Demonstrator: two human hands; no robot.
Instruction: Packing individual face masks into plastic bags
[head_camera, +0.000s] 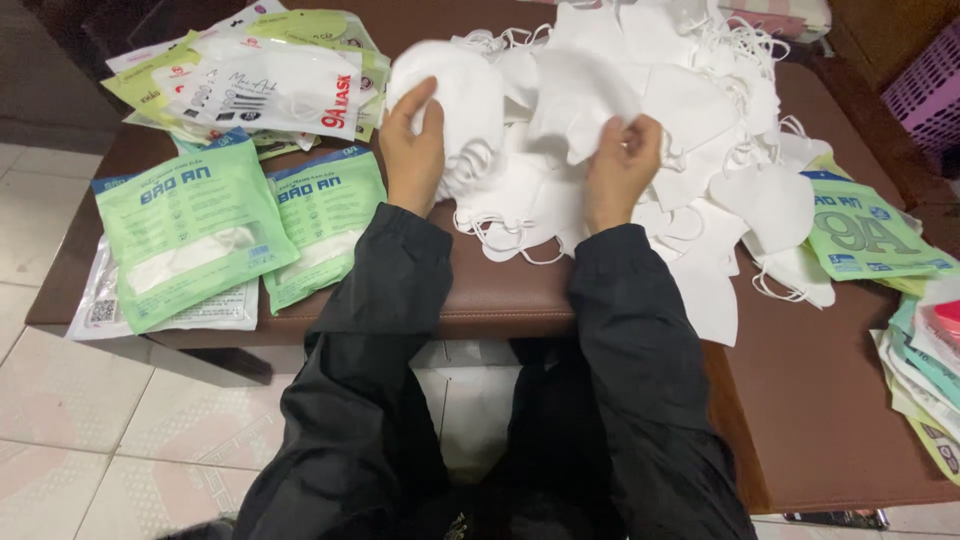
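brown table over pale tiled floor. big loose pile of white masks across middle and right of tabletop. left hand curled round a stack of masks, thumb up on its front, at left edge of pile. right hand pinching a single white mask between thumb and fingers, just above pile. green packets flat on left. more packets stacked behind. green packets also at right edge. black sleeves.
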